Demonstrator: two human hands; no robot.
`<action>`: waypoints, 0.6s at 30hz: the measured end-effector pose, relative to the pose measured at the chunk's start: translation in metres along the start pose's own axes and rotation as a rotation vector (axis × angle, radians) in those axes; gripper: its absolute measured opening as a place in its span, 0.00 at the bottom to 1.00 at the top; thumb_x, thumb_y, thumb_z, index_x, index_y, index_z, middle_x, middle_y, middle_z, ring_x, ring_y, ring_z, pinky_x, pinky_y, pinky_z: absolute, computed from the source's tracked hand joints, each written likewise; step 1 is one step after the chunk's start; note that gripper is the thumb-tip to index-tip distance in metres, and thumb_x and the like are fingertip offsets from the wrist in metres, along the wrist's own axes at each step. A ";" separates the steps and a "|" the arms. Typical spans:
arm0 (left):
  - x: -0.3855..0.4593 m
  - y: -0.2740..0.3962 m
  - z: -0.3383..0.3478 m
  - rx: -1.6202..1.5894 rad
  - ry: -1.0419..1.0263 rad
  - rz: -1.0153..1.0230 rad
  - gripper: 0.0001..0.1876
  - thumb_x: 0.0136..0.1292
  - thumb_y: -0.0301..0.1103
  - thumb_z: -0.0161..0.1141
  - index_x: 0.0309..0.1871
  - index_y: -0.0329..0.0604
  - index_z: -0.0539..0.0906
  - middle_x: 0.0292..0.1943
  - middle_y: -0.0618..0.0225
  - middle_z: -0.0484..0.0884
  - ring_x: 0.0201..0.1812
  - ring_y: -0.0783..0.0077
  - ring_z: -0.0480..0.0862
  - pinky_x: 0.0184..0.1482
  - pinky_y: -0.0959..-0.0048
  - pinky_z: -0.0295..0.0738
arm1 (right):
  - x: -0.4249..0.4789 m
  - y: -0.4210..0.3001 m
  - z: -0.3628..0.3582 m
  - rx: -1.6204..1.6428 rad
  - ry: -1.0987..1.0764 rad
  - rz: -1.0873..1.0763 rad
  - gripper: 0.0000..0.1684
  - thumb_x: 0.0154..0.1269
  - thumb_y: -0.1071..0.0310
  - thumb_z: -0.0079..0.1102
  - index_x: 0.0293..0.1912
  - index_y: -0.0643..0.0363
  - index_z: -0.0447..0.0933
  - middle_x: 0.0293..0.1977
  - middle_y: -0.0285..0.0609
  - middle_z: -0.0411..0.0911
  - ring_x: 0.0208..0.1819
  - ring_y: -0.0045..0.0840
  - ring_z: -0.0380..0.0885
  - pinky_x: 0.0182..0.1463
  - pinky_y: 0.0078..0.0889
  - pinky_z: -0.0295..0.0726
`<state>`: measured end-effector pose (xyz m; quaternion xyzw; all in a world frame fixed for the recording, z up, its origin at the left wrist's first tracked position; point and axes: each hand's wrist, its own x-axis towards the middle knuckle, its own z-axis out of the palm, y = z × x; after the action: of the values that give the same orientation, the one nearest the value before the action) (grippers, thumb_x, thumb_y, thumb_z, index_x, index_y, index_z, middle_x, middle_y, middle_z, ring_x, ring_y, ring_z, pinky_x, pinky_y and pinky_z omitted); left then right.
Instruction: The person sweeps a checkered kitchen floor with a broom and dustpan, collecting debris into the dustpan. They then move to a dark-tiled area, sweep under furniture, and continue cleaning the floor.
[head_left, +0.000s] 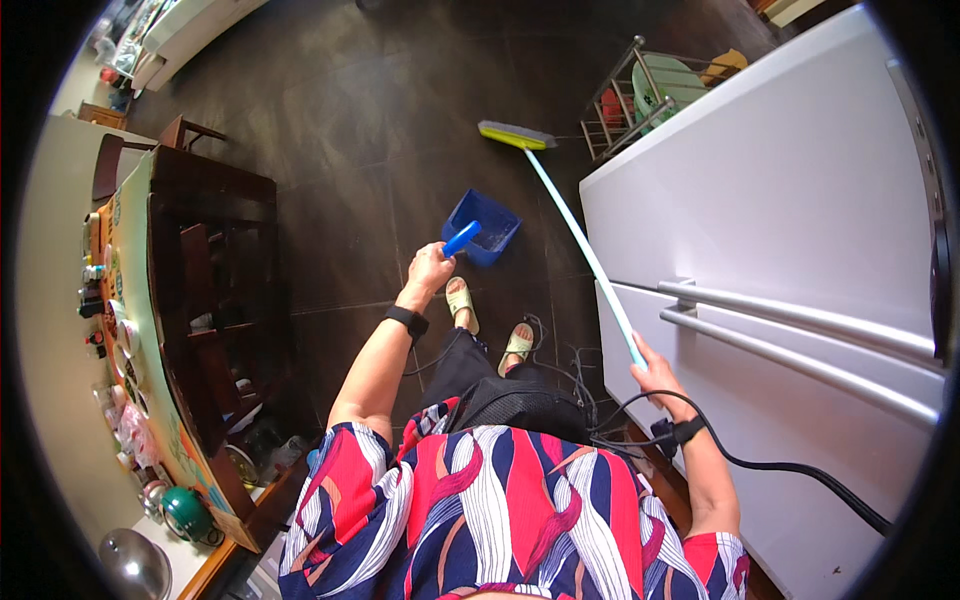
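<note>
My left hand (430, 268) is closed around the blue handle of a dustpan (491, 225). The dustpan's blue scoop is beyond the handle, over the dark tiled floor, with small specks inside. At the right, my right hand (658, 375) grips the pale blue pole of a broom (577, 232) near its upper end. The broom's yellow-green head (517, 136) with grey bristles lies farther out on the floor, apart from the dustpan. Both wrists wear black bands. My feet in pale green slippers (461, 300) are just below the dustpan.
A white refrigerator (750, 180) with metal bar handles stands close on the right. Behind it is a metal rack (626, 112) holding basins. A dark wooden table (214, 187) bearing bowls and jars is on the left. Black cables (581, 390) hang near my legs.
</note>
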<state>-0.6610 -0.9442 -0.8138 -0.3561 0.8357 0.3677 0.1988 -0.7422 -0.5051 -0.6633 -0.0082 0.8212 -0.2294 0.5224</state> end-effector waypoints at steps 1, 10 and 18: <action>0.006 0.005 0.004 -0.025 0.051 0.093 0.11 0.54 0.36 0.55 0.36 0.40 0.81 0.31 0.48 0.82 0.38 0.46 0.81 0.39 0.57 0.75 | 0.010 -0.011 -0.006 0.094 -0.019 -0.049 0.38 0.57 0.68 0.48 0.69 0.50 0.55 0.22 0.43 0.73 0.16 0.21 0.72 0.23 0.29 0.75; 0.051 0.026 -0.020 -0.143 -0.006 0.185 0.11 0.52 0.35 0.60 0.37 0.40 0.79 0.34 0.50 0.82 0.41 0.48 0.81 0.41 0.58 0.76 | 0.032 -0.165 -0.022 0.324 -0.019 -0.077 0.38 0.59 0.71 0.51 0.69 0.54 0.53 0.17 0.30 0.66 0.11 0.12 0.63 0.13 0.18 0.65; 0.058 0.039 -0.074 -0.378 -0.194 0.271 0.20 0.45 0.36 0.68 0.40 0.33 0.79 0.35 0.49 0.82 0.40 0.53 0.83 0.41 0.62 0.76 | -0.063 -0.309 -0.035 0.587 -0.189 0.037 0.38 0.63 0.71 0.52 0.70 0.55 0.50 0.22 0.35 0.67 0.13 0.12 0.62 0.14 0.17 0.63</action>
<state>-0.7344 -1.0077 -0.7815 -0.2346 0.7694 0.5730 0.1567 -0.8142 -0.7530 -0.4781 0.1366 0.6678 -0.4455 0.5805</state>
